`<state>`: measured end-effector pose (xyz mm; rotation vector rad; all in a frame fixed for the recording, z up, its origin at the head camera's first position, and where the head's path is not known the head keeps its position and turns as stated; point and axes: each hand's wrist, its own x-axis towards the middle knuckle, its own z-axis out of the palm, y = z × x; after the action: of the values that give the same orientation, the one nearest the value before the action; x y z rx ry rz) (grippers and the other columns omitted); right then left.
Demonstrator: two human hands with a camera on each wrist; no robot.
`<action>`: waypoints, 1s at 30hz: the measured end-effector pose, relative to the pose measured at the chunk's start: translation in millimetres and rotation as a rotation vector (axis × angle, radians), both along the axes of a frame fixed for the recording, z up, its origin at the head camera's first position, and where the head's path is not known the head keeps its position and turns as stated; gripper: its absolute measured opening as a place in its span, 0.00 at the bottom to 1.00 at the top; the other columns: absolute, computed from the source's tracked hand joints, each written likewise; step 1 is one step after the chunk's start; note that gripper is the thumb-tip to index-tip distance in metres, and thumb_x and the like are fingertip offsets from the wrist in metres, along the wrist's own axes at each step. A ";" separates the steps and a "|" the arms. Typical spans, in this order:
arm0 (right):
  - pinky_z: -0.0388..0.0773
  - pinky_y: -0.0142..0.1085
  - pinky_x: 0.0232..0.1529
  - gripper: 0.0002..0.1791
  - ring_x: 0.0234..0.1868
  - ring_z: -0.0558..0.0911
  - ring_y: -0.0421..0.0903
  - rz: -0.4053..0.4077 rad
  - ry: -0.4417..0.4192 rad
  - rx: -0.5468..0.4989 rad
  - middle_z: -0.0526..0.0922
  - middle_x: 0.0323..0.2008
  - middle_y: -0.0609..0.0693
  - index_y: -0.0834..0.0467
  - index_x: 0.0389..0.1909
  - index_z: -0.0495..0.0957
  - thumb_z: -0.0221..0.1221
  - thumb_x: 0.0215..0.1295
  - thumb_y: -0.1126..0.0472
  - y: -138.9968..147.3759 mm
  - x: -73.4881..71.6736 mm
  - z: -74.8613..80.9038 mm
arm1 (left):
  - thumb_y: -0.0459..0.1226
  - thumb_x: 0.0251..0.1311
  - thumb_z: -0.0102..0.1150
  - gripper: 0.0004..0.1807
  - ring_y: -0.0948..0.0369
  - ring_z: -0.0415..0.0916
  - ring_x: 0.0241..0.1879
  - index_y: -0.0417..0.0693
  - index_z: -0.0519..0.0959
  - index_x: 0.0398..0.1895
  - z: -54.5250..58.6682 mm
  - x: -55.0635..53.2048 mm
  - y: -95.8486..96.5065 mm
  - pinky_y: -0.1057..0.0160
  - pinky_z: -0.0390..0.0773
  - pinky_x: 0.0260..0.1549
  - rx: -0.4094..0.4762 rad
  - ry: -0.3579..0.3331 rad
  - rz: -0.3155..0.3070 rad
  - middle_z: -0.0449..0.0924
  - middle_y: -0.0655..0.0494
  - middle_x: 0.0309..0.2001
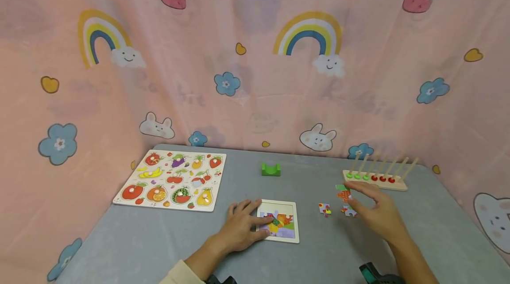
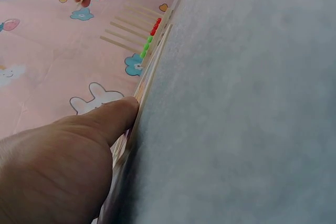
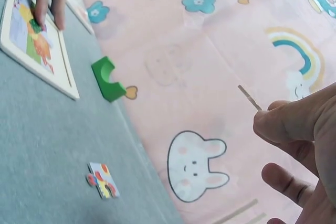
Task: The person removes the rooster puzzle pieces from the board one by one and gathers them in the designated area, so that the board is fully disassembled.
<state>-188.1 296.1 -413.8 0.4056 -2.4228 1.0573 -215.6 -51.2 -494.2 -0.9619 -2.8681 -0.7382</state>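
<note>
My left hand (image 1: 241, 226) rests at the left side of a small framed jigsaw puzzle (image 1: 294, 222), its fingers stretched and some lying on the picture. Colourful pieces fill the lower part of the frame; bare board shows along the top. Above the table at the right, my right hand (image 1: 376, 213) pinches a jigsaw piece (image 1: 343, 194), orange-red and green in the head view. In the right wrist view that piece (image 3: 249, 97) is seen edge-on between thumb and fingers. One loose jigsaw piece (image 1: 324, 209) lies between the frame and my right hand, another jigsaw piece (image 1: 349, 211) below the held one.
A fruit peg puzzle board (image 1: 169, 181) lies at the left of the grey table (image 1: 167, 244). A green block with a curved notch (image 1: 271, 170) stands at the back middle. The wooden counting rack (image 1: 374, 180) with green and red beads is at the back right, beyond my right hand.
</note>
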 end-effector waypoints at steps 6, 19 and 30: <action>0.63 0.63 0.51 0.21 0.56 0.64 0.24 -0.001 -0.034 -0.005 0.78 0.54 0.48 0.60 0.55 0.79 0.66 0.60 0.65 16.9 2.7 -2.8 | 0.54 0.59 0.61 0.21 0.46 0.56 0.67 0.70 0.81 0.56 -1.5 -0.1 -1.2 0.36 0.49 0.57 0.001 0.001 0.003 0.62 0.53 0.69; 0.64 0.67 0.43 0.22 0.49 0.65 0.22 -0.125 -0.134 0.022 0.75 0.52 0.35 0.61 0.58 0.77 0.63 0.64 0.60 68.1 9.0 -19.2 | 0.55 0.60 0.60 0.20 0.47 0.55 0.67 0.71 0.80 0.57 -0.4 -0.2 0.5 0.35 0.49 0.57 -0.005 -0.017 -0.002 0.61 0.54 0.70; 0.71 0.59 0.37 0.22 0.42 0.71 0.34 -0.224 -0.206 0.075 0.76 0.48 0.36 0.64 0.56 0.78 0.63 0.64 0.56 93.8 4.5 -53.7 | 0.55 0.61 0.59 0.20 0.47 0.54 0.67 0.71 0.80 0.57 -1.7 -1.4 -0.2 0.35 0.49 0.57 -0.004 -0.023 0.003 0.60 0.54 0.70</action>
<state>-183.6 389.9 -467.5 0.0467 -2.6205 0.9526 -216.9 -51.4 -496.0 -0.9557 -2.8912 -0.7481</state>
